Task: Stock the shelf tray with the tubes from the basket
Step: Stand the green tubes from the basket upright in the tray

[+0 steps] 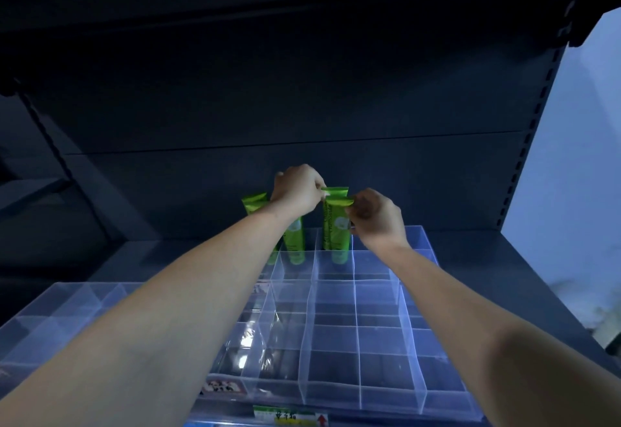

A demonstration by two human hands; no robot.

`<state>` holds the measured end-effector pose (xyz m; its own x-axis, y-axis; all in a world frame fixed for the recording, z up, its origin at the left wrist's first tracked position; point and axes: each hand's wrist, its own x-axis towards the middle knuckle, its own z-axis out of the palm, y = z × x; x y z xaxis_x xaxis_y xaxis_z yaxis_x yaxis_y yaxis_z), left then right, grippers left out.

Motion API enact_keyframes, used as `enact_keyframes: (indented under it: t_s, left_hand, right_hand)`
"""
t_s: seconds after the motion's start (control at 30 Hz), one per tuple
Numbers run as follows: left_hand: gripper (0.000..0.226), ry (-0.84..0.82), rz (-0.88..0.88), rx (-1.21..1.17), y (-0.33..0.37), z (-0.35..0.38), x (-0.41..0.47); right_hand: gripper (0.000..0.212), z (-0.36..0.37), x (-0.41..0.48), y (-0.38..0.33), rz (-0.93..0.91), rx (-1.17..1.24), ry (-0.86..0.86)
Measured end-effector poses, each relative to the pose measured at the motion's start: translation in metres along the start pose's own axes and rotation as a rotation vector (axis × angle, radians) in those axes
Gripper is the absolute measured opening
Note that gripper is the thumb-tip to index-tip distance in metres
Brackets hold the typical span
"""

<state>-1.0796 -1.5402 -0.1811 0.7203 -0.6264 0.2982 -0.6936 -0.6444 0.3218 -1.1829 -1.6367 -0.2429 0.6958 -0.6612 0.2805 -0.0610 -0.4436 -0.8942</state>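
Here, left hand (pixel 295 191), right hand (pixel 376 218) on tube (pixel 332 230)

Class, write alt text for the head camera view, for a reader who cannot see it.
The left hand and right hand pinch the top of a green tube standing upright in a back compartment of a clear divided tray on a dark shelf. More green tubes stand just to its left.

price label (pixel 290 418) cut by bottom edge, seemingly illegible | leftmost tube (pixel 254 203) partly behind left forearm (pixel 201 279)
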Motion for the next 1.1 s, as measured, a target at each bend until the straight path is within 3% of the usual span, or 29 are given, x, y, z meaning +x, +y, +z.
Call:
enact_keyframes:
  t_s: [0.13,0.6,0.97,1.1]
  left_hand:
    - [0.008,0.028,0.018,0.016,-0.003,-0.001,0.000]
    - [0.009,0.073,0.052,0.034,-0.007,0.002,-0.001]
    - [0.037,0.043,0.096,0.063,-0.008,-0.012,-0.013]
    - [0.035,0.077,0.123,0.132,-0.012,-0.033,-0.032]
  right_hand:
    - [0.012,0.002,-0.003,-0.001,-0.029,-0.029,-0.003]
    - [0.012,0.000,-0.007,-0.009,-0.093,-0.127,0.041]
    - [0.027,-0.004,-0.022,-0.019,-0.051,-0.175,0.024]
    - [0.040,-0.004,-0.032,-0.033,-0.167,-0.261,0.058]
